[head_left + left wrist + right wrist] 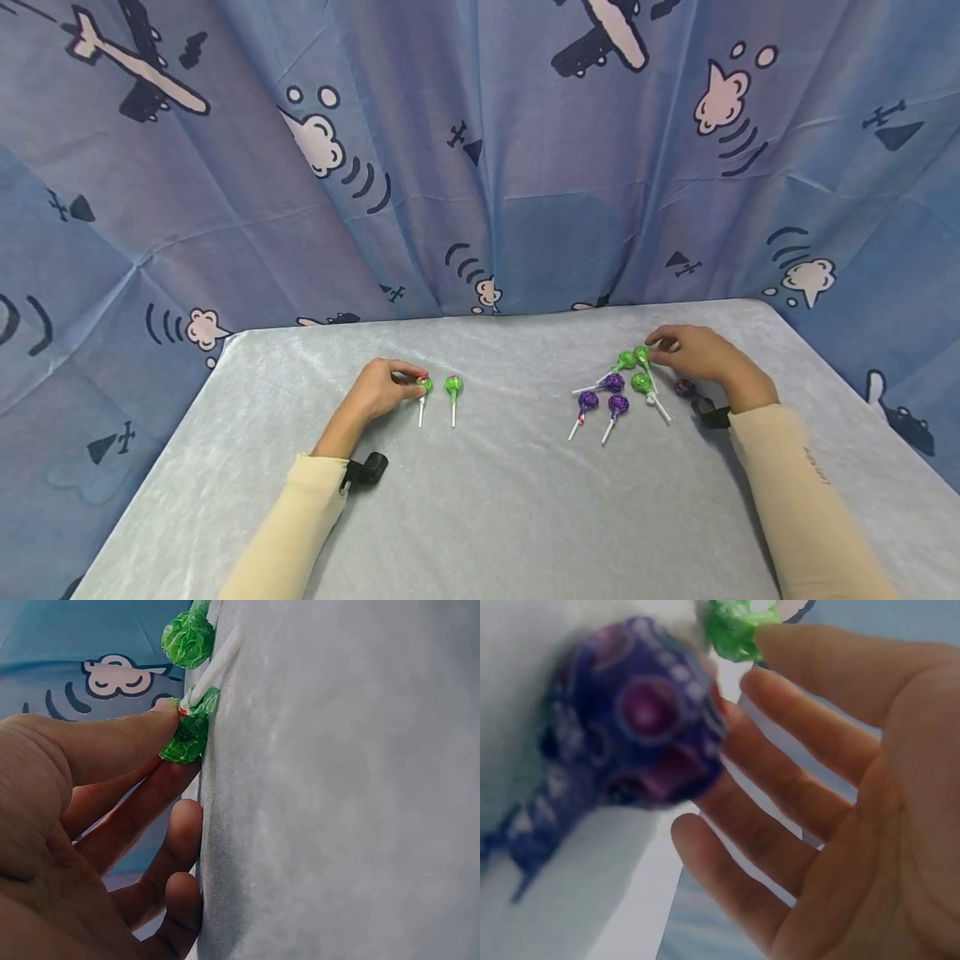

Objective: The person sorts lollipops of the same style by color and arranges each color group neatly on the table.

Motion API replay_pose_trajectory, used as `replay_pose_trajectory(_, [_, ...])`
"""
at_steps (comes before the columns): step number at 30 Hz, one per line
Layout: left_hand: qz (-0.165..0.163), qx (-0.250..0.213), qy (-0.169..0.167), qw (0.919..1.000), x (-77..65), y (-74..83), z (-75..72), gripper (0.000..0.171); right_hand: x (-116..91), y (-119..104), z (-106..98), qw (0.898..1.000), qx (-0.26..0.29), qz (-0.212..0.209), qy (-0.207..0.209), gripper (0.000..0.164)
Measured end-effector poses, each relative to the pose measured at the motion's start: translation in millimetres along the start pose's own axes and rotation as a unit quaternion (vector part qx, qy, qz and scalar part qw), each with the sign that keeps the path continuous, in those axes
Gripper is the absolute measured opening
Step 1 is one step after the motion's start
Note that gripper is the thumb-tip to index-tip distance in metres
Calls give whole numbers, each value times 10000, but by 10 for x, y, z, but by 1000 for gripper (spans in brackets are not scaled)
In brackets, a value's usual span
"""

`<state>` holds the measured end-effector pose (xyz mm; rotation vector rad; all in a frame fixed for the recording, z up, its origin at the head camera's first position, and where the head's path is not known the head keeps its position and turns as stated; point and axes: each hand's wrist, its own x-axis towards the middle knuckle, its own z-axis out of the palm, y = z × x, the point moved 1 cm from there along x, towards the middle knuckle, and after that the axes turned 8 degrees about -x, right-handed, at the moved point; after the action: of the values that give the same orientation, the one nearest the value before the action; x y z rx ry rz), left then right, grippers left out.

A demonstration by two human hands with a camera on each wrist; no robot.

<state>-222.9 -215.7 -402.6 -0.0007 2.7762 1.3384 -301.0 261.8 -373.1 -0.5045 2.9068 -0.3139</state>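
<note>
My left hand point(378, 389) pinches a green-wrapped lollipop point(187, 739) between thumb and fingers, its white stick pointing toward the near side of the table. Just right of it lies another green lollipop point(453, 385). On the right, my right hand point(693, 354) is at the back of a group of lollipops, its thumb and fingertips beside a green lollipop point(641, 355). In the right wrist view the fingers point(795, 705) are spread, and the thumb tip overlaps that green head. A dark purple lollipop point(645, 712) lies under this hand, close to its wrist camera.
Two more green lollipops, one at the back point(626, 360) and one in front point(642, 383), lie in the right group. Three purple lollipops point(612, 382) lie at its left and front. A patterned blue curtain point(480, 167) hangs behind the grey-white covered table point(495, 508).
</note>
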Motion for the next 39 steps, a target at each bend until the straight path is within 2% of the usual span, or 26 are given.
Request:
replay_pose_trajectory(8, [-8,-8,-18,10000,27,-9,4,25,12,-16,27,9992,238,-306,52,43])
replay_pose_trajectory(19, [76,19,-31,10000,36,33,25,24,-23,15,53,9995,4,-299,143,41])
replay_pose_trajectory(24, [116,-18,1,9999,44,51,40,24,-49,44,43,9995,113,-241,152,43])
replay_pose_trajectory(30, [-9,-67,-18,10000,38,40,42,24,-52,34,44,9993,173,-327,10,47])
replay_pose_trajectory(36, [-58,-97,52,9999,-6,-17,14,24,-15,-34,55,9984,108,-546,106,44])
replay_pose_trajectory(39, [-53,-60,58,10000,5,-9,23,24,-22,-14,46,9986,134,-502,132,44])
